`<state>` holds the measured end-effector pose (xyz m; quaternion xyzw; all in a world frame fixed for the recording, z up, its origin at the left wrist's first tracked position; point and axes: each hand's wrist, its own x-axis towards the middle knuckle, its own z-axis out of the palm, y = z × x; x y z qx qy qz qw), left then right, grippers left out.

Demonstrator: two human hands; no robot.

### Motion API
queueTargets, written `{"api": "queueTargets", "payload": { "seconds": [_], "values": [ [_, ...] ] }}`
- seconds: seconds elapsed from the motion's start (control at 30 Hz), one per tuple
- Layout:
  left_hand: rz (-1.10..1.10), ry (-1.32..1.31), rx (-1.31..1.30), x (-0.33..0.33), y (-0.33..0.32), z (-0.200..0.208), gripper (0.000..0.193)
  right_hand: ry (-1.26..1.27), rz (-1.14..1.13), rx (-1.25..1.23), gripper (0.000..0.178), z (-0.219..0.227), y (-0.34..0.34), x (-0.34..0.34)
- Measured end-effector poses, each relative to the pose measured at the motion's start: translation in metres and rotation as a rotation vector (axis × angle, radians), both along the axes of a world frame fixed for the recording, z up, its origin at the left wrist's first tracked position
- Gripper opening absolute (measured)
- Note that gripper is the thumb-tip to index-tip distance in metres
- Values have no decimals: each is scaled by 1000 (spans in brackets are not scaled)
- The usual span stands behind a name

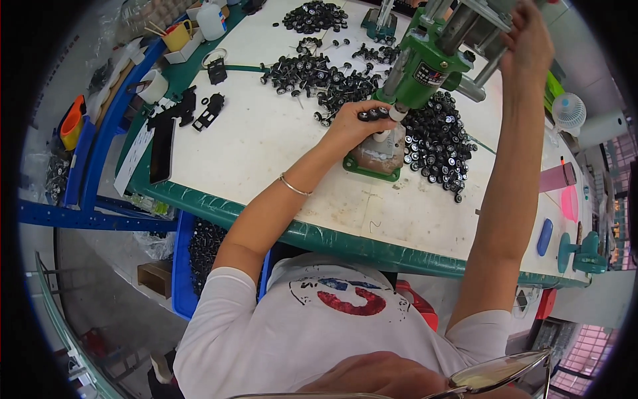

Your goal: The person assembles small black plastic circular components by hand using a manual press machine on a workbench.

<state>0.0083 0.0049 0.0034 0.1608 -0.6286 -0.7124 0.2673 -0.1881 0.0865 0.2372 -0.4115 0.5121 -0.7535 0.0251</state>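
A green hand press (417,74) stands on the table, its ram pointing down at a grey block on a green base (372,174). Close under the ram, my left hand (352,126) is closed on several small black wheels (373,114), held between fingers and thumb. Raised at the upper right, my right hand (530,46) is wrapped round the lever (493,68) of the press; part of its grip is hidden. To the right of the base lies a heap of black wheels with silvery centres (438,143). Wheels on metal axles (325,80) lie scattered behind my left hand.
A second small green press (380,25) and another pile of black parts (315,17) stand farther back. A dark phone (161,151) and black plastic parts (209,112) lie left. A blue bin (183,266) of black parts sits below the table edge. A white fan (569,112) stands right.
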Motion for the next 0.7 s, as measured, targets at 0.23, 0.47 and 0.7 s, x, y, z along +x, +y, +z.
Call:
{"api": "queueTargets", "payload": {
  "seconds": [0.23,0.47,0.7],
  "values": [
    [99,220,241,18,-41,-8,25,-285,265,20,21,-25,-7,-14],
    [556,-497,-310,66,-128,-32,28,-218,-51,334,33,-115,36,-26],
    [443,-801,-688,49,-136,-24,25,636,-206,914,17,-212,68,-17]
  ]
}}
